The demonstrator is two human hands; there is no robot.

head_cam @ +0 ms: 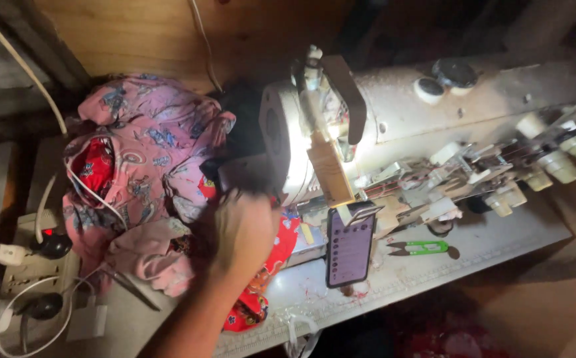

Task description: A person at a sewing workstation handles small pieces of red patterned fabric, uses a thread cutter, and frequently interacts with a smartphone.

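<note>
1. Your hand (241, 229), seemingly the left, is blurred on the red fabric (261, 285); its grip cannot be told
2. Fabric lies beside the sewing machine (394, 126), with the phone (349, 248) nearby

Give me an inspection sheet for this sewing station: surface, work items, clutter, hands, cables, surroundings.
Surface: white machine table, dusty and stained.
Job's things: pink printed fabric heaped left of the sewing machine; red printed fabric under the hand.
Clutter: green thread snips; phone propped against the machine, screen lit.
Hands: one hand, blurred, on the fabric by the machine head; which hand, and its grip, unclear. No other hand seen.
Cables: white cables over the fabric; plugs in a power strip.
Surroundings: wooden panel behind; dim.
</note>
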